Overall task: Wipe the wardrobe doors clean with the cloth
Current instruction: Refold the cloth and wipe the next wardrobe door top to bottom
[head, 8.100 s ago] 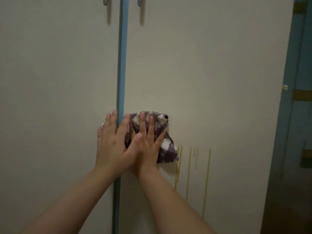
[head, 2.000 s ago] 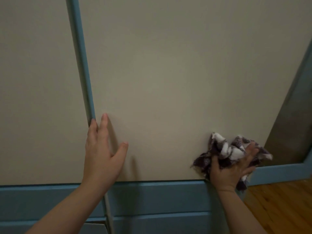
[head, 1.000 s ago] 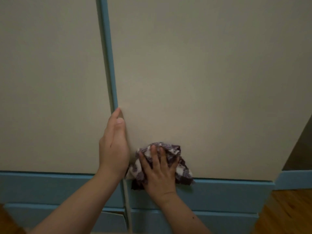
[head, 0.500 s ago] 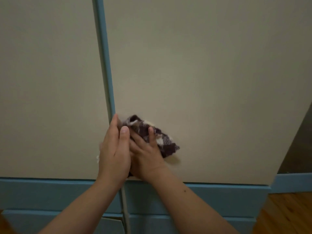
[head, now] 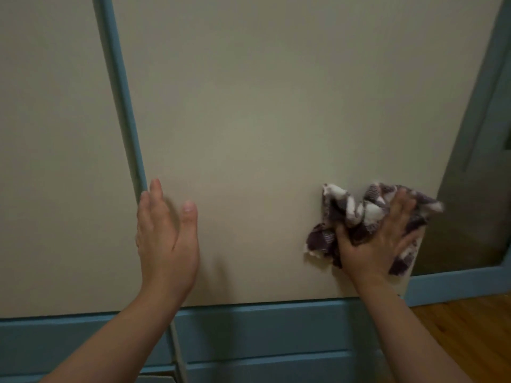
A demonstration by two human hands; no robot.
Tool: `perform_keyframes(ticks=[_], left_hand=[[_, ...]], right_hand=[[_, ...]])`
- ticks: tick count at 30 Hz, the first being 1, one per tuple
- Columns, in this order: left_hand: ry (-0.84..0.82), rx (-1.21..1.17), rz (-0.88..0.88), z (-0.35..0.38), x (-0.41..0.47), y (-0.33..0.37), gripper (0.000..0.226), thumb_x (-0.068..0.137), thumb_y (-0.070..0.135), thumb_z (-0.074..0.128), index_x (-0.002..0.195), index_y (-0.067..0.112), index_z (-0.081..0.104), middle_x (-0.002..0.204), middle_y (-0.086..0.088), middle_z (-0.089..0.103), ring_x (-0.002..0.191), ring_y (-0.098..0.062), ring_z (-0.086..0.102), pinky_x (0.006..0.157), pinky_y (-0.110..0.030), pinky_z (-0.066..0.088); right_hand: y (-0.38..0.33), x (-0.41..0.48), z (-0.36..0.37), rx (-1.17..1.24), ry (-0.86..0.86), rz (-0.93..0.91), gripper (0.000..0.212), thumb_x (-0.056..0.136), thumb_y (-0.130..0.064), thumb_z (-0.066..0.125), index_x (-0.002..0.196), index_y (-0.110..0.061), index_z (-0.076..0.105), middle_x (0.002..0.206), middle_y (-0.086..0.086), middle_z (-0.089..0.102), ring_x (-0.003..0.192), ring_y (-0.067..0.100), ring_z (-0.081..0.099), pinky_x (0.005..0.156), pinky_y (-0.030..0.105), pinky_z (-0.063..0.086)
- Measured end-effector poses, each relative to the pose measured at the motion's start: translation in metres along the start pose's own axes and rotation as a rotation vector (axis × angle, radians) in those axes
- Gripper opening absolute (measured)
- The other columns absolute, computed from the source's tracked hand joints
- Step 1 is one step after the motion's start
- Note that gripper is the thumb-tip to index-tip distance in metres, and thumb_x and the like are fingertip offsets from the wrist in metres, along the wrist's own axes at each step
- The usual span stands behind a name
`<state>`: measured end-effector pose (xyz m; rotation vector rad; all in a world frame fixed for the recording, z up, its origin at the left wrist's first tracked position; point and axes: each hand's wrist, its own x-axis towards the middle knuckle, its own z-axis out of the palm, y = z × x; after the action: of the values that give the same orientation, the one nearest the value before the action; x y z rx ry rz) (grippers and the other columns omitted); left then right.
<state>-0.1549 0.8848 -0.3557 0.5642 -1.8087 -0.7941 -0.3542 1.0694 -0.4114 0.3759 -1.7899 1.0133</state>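
1 cloth, crumpled, checked dark purple and white with frayed edges, is bunched under the right hand. That hand grips it, thumb dug into the folds, the motion-blurred fingers spread over it, and presses it against the right door near its lower right corner. Cloth spills out above the fingers, left of the thumb and below the palm.

There are 2 doors, both flat, smooth and cream. The left hand lies well left of the cloth, fingers straight and holding nothing, fingertips at the right door's left edge and thumb apart.

1 narrow blue strip separates that door from the left door. Below both hands runs a blue painted base; right of the gripping hand's forearm lies a wooden floor.
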Motion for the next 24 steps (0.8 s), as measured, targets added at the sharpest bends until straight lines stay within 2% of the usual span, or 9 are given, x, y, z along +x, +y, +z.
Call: perform_keyframes(ticks=[2,4,7,11,14,17,22,24], left_hand=[[0.034,0.018,-0.007,0.002,0.002,0.004,0.074,0.08,0.052,0.025,0.146,0.019,0.013,0.154,-0.009,0.011,0.141,-0.018,0.008,0.115,-0.038,0.005],[0.061,0.101,0.023,0.002,0.005,0.009,0.075,0.08,0.051,0.028,0.146,0.019,0.013,0.155,-0.011,0.006,0.142,-0.021,0.004,0.114,-0.041,0.002],[0.084,0.204,0.167,0.0,0.019,0.022,0.077,0.079,0.051,0.036,0.146,0.019,0.014,0.155,-0.013,-0.001,0.142,-0.026,0.0,0.111,-0.047,0.0],[0.099,0.246,0.347,-0.003,0.047,0.045,0.08,0.077,0.054,0.033,0.145,0.015,0.018,0.154,-0.018,0.001,0.141,-0.032,-0.001,0.109,-0.053,0.001],[0.098,0.272,0.475,-0.001,0.063,0.062,0.077,0.077,0.05,0.036,0.143,0.012,0.024,0.152,-0.021,0.007,0.14,-0.036,0.002,0.108,-0.056,0.002],[0.108,0.268,0.594,0.003,0.079,0.079,0.072,0.078,0.045,0.04,0.14,0.008,0.031,0.149,-0.025,0.015,0.138,-0.039,0.008,0.108,-0.057,0.006],[0.129,0.25,0.69,0.004,0.108,0.107,0.067,0.08,0.039,0.044,0.136,0.004,0.037,0.145,-0.027,0.025,0.135,-0.042,0.016,0.107,-0.063,0.017],[0.132,0.256,0.717,0.002,0.119,0.119,0.066,0.08,0.039,0.044,0.135,0.004,0.039,0.144,-0.028,0.028,0.134,-0.041,0.018,0.105,-0.064,0.02]], right_hand=[[0.009,-0.001,-0.002,0.026,0.002,0.103,0.103,0.071,-0.063,0.046,0.146,-0.005,0.006,0.151,0.003,0.004,0.141,0.023,0.001,0.105,0.069,-0.003],[0.006,0.003,0.0,0.037,0.004,0.134,0.105,0.07,-0.064,0.046,0.146,-0.003,0.007,0.152,0.002,0.001,0.142,0.023,-0.001,0.107,0.066,-0.006],[-0.002,0.023,0.001,0.072,0.054,0.164,0.106,0.069,-0.065,0.047,0.147,-0.005,0.007,0.151,-0.001,0.0,0.142,0.027,0.0,0.105,0.067,-0.005],[-0.013,0.07,-0.005,0.089,0.122,0.116,0.102,0.07,-0.062,0.049,0.147,-0.011,0.007,0.15,-0.004,0.002,0.142,0.028,0.004,0.103,0.068,-0.003],[-0.026,0.106,-0.012,0.127,0.126,0.098,0.102,0.07,-0.062,0.048,0.147,-0.007,0.01,0.155,0.008,0.007,0.143,0.025,0.004,0.105,0.065,-0.001],[-0.042,0.14,-0.019,0.131,0.121,0.039,0.101,0.069,-0.06,0.047,0.147,-0.007,0.009,0.156,0.01,0.007,0.143,0.024,0.004,0.106,0.063,-0.003],[-0.071,0.191,-0.027,0.113,0.108,-0.053,0.101,0.069,-0.063,0.045,0.147,-0.009,0.009,0.156,0.007,0.007,0.143,0.022,0.002,0.106,0.061,-0.009],[-0.083,0.21,-0.03,0.123,0.108,-0.08,0.099,0.071,-0.065,0.045,0.148,-0.016,0.007,0.155,0.006,0.008,0.143,0.022,0.003,0.105,0.061,-0.009]])
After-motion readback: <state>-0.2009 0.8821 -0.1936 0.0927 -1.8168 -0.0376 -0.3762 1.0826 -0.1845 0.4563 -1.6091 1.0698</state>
